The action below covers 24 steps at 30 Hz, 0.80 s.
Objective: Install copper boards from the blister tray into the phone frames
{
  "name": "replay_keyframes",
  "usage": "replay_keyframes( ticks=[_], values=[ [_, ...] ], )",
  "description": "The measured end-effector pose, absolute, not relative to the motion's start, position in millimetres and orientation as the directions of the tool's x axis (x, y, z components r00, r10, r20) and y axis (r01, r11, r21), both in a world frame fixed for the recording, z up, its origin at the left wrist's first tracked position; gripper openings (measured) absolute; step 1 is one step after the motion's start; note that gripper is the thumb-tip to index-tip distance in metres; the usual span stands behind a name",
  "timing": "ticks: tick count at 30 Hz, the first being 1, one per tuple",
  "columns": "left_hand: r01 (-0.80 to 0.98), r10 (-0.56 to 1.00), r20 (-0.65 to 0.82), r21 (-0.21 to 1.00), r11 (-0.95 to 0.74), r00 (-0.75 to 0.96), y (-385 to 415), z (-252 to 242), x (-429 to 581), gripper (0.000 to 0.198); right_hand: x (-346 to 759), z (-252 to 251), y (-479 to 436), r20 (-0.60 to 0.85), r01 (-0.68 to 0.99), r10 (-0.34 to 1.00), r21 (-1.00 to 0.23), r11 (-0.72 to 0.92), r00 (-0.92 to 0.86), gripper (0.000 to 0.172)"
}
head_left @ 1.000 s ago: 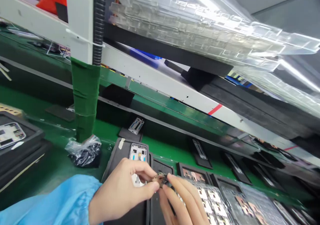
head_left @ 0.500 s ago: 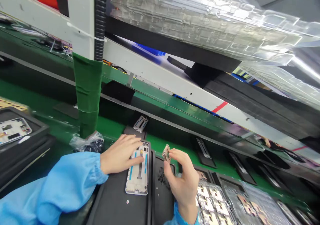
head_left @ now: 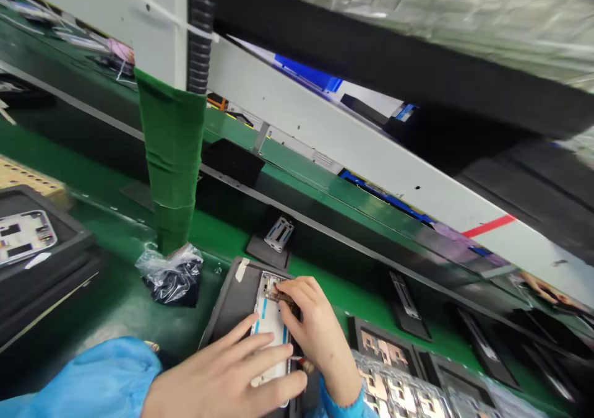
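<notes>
Black tray (head_left: 231, 300) | left hand (head_left: 223, 368) flat on phone frame (head_left: 270, 325) | right grip (head_left: 315, 331) clamped on component (head_left: 281, 295)

"What's under your fingers?"

"A phone frame (head_left: 270, 325) on a mat (head_left: 227, 300). My left hand (head_left: 223, 374) lies across its near end. My right hand (head_left: 315, 331) is at its far end, pinching a small part (head_left: 281, 295) against it."

"And left of your fingers?"

"A plastic bag (head_left: 171, 275) just beside the mat, at the foot of a wrapped post (head_left: 174, 158). Farther left, a tray (head_left: 69, 244) holds another frame (head_left: 23, 235)."

"Ahead?"

"Just past the mat, a third frame (head_left: 279, 233) sits on a pad (head_left: 264, 251)."

"Right?"

"A tray of parts (head_left: 385, 350) lies near my right wrist."
</notes>
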State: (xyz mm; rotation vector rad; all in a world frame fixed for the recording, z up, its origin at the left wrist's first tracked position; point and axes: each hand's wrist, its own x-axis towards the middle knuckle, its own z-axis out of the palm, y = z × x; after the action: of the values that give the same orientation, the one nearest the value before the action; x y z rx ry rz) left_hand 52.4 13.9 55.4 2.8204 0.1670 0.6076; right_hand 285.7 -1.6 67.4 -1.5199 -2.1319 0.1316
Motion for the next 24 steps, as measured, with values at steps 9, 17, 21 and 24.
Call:
replay_keyframes(
  ticks=[9,17,21,24],
  values=[
    [0.109,0.203,0.543,0.201,-0.974,0.815,21,60,52,0.050,280,64,6,0.169,0.920,0.949,-0.250,0.303,-0.267,0.025],
    [0.094,0.205,0.569,0.219,-0.971,0.796,21,60,52,0.051,276,64,6,0.126,0.946,0.956,-0.159,0.284,-0.266,0.034],
    [0.091,0.219,0.524,0.259,-0.962,0.823,20,57,53,0.051,271,63,5,0.061,0.964,0.963,-0.033,0.264,-0.262,0.044],
    [0.060,0.211,0.463,0.318,-0.946,0.861,21,56,54,0.051,265,62,5,0.037,0.971,0.971,0.023,0.237,-0.237,0.051]
  ],
)
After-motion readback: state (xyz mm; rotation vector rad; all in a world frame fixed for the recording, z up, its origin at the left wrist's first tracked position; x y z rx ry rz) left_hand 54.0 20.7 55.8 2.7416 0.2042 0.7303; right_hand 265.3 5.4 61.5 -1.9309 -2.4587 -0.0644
